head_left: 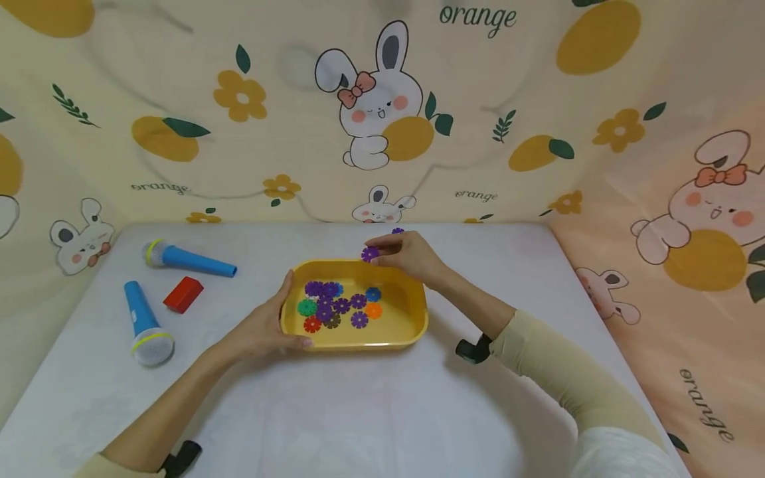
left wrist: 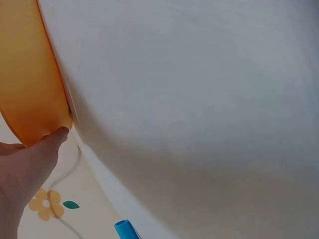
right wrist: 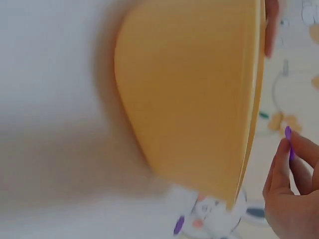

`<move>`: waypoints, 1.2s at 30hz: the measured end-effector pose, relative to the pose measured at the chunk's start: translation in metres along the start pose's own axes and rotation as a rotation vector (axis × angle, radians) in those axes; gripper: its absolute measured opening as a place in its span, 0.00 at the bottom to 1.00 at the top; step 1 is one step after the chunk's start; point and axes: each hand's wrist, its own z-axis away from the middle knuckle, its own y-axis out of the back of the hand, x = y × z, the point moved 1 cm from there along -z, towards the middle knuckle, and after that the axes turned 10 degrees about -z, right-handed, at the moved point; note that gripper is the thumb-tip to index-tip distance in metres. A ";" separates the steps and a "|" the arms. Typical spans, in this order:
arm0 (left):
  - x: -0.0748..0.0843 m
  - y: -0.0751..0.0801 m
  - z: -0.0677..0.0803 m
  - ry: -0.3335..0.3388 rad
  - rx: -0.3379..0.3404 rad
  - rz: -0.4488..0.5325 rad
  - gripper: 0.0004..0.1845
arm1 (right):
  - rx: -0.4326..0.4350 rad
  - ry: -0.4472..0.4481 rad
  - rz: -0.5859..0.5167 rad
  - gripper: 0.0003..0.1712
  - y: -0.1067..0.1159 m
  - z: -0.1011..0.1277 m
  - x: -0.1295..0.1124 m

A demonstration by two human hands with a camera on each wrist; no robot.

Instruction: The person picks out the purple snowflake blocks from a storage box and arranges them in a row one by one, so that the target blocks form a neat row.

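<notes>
Pinched a purple disc (head_left: 370,255) between thumb and fingers of the right hand (head_left: 414,257), just above the far rim of the yellow tray (head_left: 370,346); presented its notched face to the head camera, its thin edge to the right wrist camera; had the tray's hollow below and to the near side of that pinch, with the tray's long axis running left to right and the right hand nearer to the far rim than the left; grasped the tray's left end with the left hand (head_left: 265,330), thumb at the near corner, fingers up along the left wall.

Counted mostly purple among the loose discs (head_left: 325,313) in the tray, gathered from its left end to its middle; noted a green disc (head_left: 307,307), a red disc (head_left: 312,324), a brown disc (head_left: 332,321) and an orange disc (head_left: 373,310) there too, with some blue; saw another purple piece (head_left: 398,231) beyond the tray's far rim, partly hidden behind the right hand.

Worked on a white-covered bench (head_left: 358,411), with shadow to the tray's right; had an upper microphone (head_left: 200,260) and a lower microphone (head_left: 142,318) well to the tray's left, a red block (head_left: 183,295) between them and the tray; faced a cloth backdrop (head_left: 269,146) beyond the tray, printed with rabbits, oranges and flowers.
</notes>
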 end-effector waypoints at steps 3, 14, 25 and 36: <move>-0.001 0.000 -0.001 0.001 0.004 0.003 0.71 | 0.031 0.023 0.029 0.19 0.013 -0.010 0.003; -0.003 -0.004 -0.001 -0.005 0.007 0.048 0.71 | 0.087 0.049 0.017 0.20 0.047 -0.054 0.032; -0.003 -0.002 -0.001 0.013 0.009 0.041 0.71 | 0.175 0.023 0.097 0.18 0.059 -0.080 0.066; -0.006 -0.004 0.000 -0.003 0.015 0.049 0.71 | 0.172 0.003 0.135 0.18 0.056 -0.096 0.083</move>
